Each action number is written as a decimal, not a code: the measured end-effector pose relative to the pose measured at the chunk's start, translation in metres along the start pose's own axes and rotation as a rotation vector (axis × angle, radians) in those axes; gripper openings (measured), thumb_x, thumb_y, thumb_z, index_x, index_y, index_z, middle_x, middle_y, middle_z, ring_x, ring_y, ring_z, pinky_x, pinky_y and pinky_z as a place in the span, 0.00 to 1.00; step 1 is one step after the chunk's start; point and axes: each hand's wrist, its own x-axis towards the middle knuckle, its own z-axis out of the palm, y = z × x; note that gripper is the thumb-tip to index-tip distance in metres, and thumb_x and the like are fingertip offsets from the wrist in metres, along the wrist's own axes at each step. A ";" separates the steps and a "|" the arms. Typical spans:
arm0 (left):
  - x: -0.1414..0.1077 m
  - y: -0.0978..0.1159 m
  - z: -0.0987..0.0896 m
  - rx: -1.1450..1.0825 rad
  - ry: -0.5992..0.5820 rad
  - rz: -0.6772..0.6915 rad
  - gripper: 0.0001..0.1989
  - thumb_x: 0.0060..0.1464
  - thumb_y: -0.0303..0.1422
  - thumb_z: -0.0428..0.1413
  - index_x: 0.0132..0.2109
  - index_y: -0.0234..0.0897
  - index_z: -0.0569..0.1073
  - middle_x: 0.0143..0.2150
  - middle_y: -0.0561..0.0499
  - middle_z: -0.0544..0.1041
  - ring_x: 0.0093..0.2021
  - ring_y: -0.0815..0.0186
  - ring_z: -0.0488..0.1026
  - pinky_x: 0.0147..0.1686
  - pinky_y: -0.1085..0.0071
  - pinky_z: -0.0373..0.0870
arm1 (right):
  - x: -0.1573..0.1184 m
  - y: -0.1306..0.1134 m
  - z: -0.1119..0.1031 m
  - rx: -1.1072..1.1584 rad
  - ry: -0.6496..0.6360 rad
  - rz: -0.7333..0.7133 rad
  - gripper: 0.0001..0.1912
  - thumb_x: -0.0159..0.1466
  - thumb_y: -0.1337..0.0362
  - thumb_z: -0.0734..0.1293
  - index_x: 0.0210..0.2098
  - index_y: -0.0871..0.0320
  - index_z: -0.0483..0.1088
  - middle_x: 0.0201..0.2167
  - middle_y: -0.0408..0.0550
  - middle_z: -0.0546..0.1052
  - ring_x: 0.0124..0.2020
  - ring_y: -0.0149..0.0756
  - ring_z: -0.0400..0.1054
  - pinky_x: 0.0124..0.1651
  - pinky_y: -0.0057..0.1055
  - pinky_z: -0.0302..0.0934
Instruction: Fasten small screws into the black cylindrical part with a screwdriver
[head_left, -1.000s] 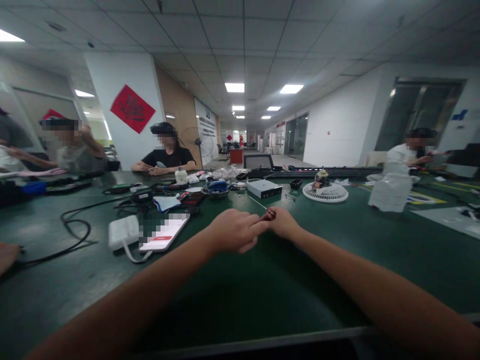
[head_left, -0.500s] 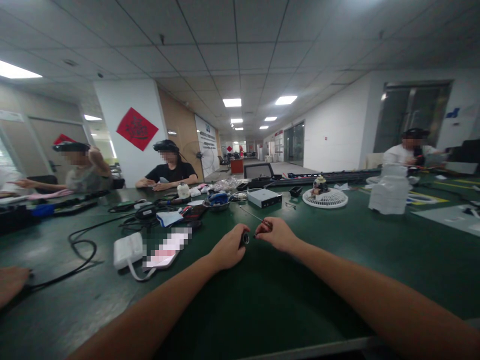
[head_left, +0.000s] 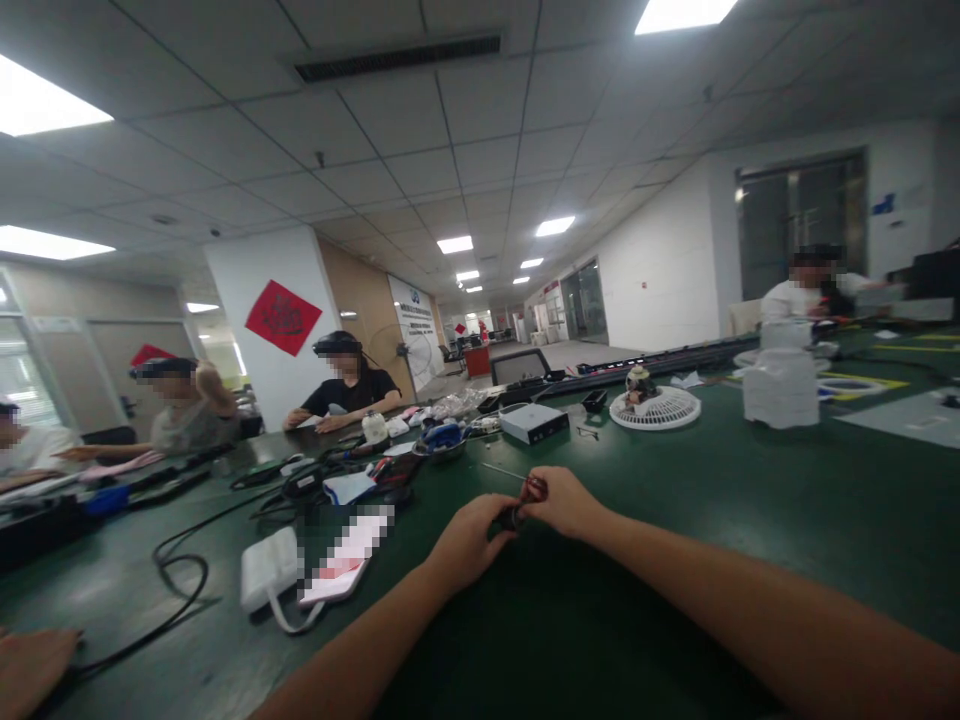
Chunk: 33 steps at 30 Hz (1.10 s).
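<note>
1 small dark part [head_left: 511, 517] sits between the 2 hands, just above the near half of the green table [head_left: 712, 480]; its outline is mostly hidden by fingers, exact form not readable. All clock directions are taken from this part, 12 being straight away from the wearer.

Left hand [head_left: 469, 540], 8 o'clock: fingers and thumb clamped on the part. Right hand [head_left: 566, 500], 2 o'clock: fingers wrapped around the reddish handle of 1 screwdriver [head_left: 504, 470], its thin shaft pointing to 10 o'clock, clear of the part. Right fingertips reach to the part's edge; contact there cannot be told.

Surroundings: silver-grey box with dark front [head_left: 534, 423] at 12; small black tray [head_left: 595, 401] at 1; white round grille [head_left: 655, 408] at 2, lying flat with 1 motor-like assembly upright on it; translucent white container [head_left: 781, 385] farther out at 2. Blue object [head_left: 442, 438] in a bowl at 11. Phone [head_left: 349, 555] at 9, white block [head_left: 270, 568] beside it, joined by a short white cable. Co-worker in black [head_left: 349, 385] at 10, seated across the table.
</note>
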 end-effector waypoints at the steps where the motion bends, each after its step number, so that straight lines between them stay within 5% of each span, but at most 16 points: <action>1: 0.000 0.000 -0.001 0.018 -0.016 0.026 0.19 0.57 0.27 0.60 0.55 0.42 0.72 0.53 0.49 0.77 0.53 0.61 0.73 0.56 0.63 0.68 | 0.000 0.000 -0.001 -0.001 -0.012 0.013 0.10 0.49 0.68 0.77 0.26 0.60 0.73 0.22 0.37 0.70 0.25 0.29 0.63 0.27 0.26 0.52; 10: -0.002 0.003 -0.004 0.115 -0.073 -0.003 0.21 0.63 0.32 0.55 0.62 0.42 0.66 0.56 0.46 0.75 0.54 0.59 0.72 0.57 0.61 0.66 | 0.000 0.003 -0.003 -0.032 -0.060 -0.058 0.13 0.54 0.61 0.75 0.27 0.58 0.67 0.24 0.38 0.69 0.27 0.29 0.62 0.29 0.26 0.51; 17: 0.001 0.009 -0.005 0.128 -0.111 -0.013 0.21 0.65 0.32 0.51 0.63 0.42 0.64 0.58 0.47 0.74 0.54 0.58 0.71 0.57 0.61 0.65 | 0.002 0.011 -0.005 0.097 -0.278 -0.031 0.11 0.61 0.60 0.69 0.29 0.57 0.63 0.23 0.36 0.66 0.25 0.28 0.61 0.27 0.26 0.53; 23: 0.002 0.009 -0.006 0.140 -0.164 0.003 0.22 0.64 0.33 0.53 0.63 0.47 0.65 0.53 0.50 0.76 0.51 0.58 0.72 0.53 0.62 0.66 | -0.002 0.005 -0.008 -0.106 -0.202 -0.030 0.13 0.56 0.60 0.72 0.27 0.57 0.65 0.23 0.37 0.67 0.25 0.28 0.61 0.27 0.26 0.51; 27: 0.003 0.003 0.000 0.133 -0.096 -0.054 0.23 0.63 0.35 0.54 0.64 0.45 0.66 0.55 0.47 0.76 0.53 0.57 0.72 0.55 0.61 0.65 | -0.002 -0.002 -0.010 -0.237 -0.164 -0.054 0.11 0.62 0.57 0.67 0.29 0.58 0.69 0.26 0.42 0.73 0.28 0.31 0.65 0.29 0.27 0.51; 31: 0.006 -0.010 0.006 0.152 -0.022 -0.220 0.20 0.61 0.35 0.55 0.60 0.43 0.71 0.53 0.46 0.78 0.53 0.56 0.73 0.56 0.61 0.65 | 0.003 0.002 -0.019 -0.423 -0.153 0.036 0.28 0.71 0.50 0.53 0.29 0.59 0.75 0.29 0.52 0.78 0.32 0.38 0.70 0.32 0.31 0.53; 33: 0.008 -0.018 0.006 0.147 0.013 -0.294 0.18 0.59 0.33 0.57 0.56 0.43 0.74 0.51 0.48 0.79 0.51 0.57 0.75 0.54 0.62 0.66 | 0.006 0.010 -0.025 -0.504 -0.155 0.103 0.29 0.71 0.48 0.54 0.31 0.59 0.77 0.32 0.55 0.80 0.33 0.40 0.72 0.33 0.31 0.54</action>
